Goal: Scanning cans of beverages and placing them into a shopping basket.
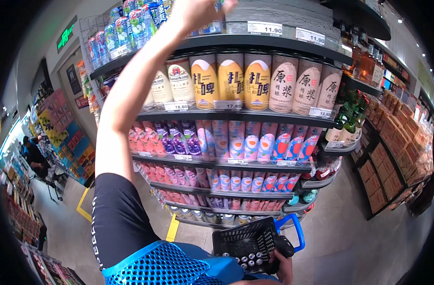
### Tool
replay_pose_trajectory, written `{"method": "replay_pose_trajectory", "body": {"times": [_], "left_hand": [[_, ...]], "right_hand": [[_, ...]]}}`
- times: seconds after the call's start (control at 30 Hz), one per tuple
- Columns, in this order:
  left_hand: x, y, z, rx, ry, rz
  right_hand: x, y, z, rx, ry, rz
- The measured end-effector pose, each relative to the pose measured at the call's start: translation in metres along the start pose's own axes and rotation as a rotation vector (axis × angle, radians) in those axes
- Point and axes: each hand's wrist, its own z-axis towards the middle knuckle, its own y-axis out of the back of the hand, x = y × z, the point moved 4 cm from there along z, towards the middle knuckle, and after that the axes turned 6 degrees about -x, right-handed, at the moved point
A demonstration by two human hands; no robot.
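My left arm stretches up across the shelves. My left hand (202, 16) is at the top shelf in front of drink cans, partly cut off by the picture's upper edge; whether it grips anything cannot be seen. Left of it stand stacked blue and green cans (135, 25). Below, yellow beer cans (230, 80) and beige cans (283, 83) line a shelf. Low down, my right hand (283, 265) is closed around a black rounded object (284, 245) at the side of a black plastic shopping basket (234, 237) with a blue handle (300, 231). Several cans (252, 259) lie in the basket.
Lower shelves hold pink and purple cans (236, 140), with price tags along dark shelf edges (217, 162). Green bottles (348, 123) stand on a rounded end shelf. Stacked boxes (391, 160) are at the right. A person (37, 155) sits far left.
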Motion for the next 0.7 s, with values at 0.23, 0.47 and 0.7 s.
{"method": "replay_pose_trajectory", "body": {"times": [0.23,0.47,0.7], "left_hand": [[-0.163,0.027,-0.305,0.939,-0.497,-0.998],[-0.207,0.013,-0.685,1.901,0.258,-1.024],[-0.300,0.056,-0.792,2.125,0.570,-0.990]], "right_hand": [[-0.012,-0.005,-0.001,0.069,-0.049,-0.084],[-0.035,0.007,-0.009,0.003,-0.101,-0.411],[-0.084,0.028,-0.010,-0.086,-0.338,-0.407]]}}
